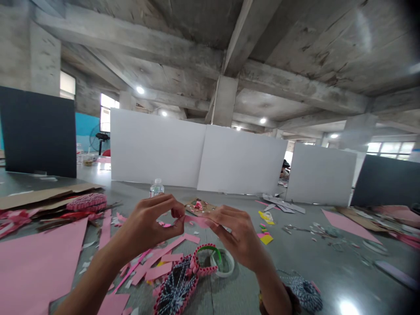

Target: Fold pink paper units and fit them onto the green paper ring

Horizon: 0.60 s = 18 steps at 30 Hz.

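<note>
Between my two hands a pink paper strip (196, 220) is stretched above the table. My left hand (156, 217) pinches its left end between thumb and fingers. The other end is held by my right hand (233, 232), its fingertips pressed together. Below lies a craft piece (177, 286) of black-and-white cord edged with rolled pink paper. A ring of pink rolls with a green inner band (210, 247) joins its upper end. This ring leans on a small round tub (227, 264). Loose pink strips (159, 270) are scattered to the left of the craft piece.
A large pink sheet (39, 267) covers the left of the table. A pink oval piece (87, 201) lies behind it, near cardboard. A bottle (156, 188) stands before white partition boards (157, 146). Scissors (297, 229) and a cord bundle (303, 292) lie on the right.
</note>
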### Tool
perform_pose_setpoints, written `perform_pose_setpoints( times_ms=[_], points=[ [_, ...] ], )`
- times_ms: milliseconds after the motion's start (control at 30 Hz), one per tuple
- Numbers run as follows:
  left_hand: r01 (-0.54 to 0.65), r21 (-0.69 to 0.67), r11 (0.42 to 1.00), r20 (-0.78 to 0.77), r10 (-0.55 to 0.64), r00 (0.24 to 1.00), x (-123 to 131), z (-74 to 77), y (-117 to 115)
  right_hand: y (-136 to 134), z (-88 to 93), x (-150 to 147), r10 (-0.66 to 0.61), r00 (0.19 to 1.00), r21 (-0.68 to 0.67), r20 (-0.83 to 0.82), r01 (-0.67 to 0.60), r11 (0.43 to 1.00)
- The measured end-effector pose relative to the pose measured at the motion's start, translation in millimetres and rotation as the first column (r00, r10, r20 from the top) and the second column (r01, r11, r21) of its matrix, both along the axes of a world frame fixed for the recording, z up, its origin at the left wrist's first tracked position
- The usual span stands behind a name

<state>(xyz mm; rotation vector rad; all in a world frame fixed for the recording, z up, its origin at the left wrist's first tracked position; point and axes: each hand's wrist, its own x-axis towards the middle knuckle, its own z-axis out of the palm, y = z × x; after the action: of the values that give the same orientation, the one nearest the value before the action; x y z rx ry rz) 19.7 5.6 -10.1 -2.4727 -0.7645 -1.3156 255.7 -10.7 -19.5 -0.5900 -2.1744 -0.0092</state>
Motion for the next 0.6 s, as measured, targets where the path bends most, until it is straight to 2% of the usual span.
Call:
perform_pose_setpoints(
  times_ms=[100, 200, 300, 433, 500, 600],
  points=[
    [-0.001, -0.004, 1.000, 0.000, 0.001, 1.000, -2, 0.1, 1, 1, -4.0, -2, 0.000, 0.996, -0.018, -0.091, -0.002, 1.000],
    [0.016, 0.004, 1.000, 0.003, -0.016, 1.000, -5, 1.1, 1, 3, -6.9, -2, 0.038, 0.988, 0.019, -0.149, -0.036, 0.999],
    [0.017, 0.018, 1.000, 0.026, -0.017, 1.000, -8, 1.7, 2, 4, -8.1, -2, 0.008, 0.983, 0.011, -0.181, -0.006, 1.000],
    [-0.029, 0.028, 0.999, 0.033, 0.028, 0.999, -8, 0.8, 8, 10, -8.0, -2, -0.106, 0.976, -0.032, -0.191, 0.102, 0.994],
    [-0.065, 0.048, 0.997, 0.056, 0.063, 0.996, -5, 0.6, 12, 14, -9.7, -6, -0.186, 0.963, -0.006, -0.196, 0.189, 0.982],
    [-0.092, 0.067, 0.994, 0.100, 0.085, 0.991, 2, 1.2, 17, 9, -23.1, -22, -0.324, 0.865, 0.115, -0.384, 0.393, 0.912]
  ],
)
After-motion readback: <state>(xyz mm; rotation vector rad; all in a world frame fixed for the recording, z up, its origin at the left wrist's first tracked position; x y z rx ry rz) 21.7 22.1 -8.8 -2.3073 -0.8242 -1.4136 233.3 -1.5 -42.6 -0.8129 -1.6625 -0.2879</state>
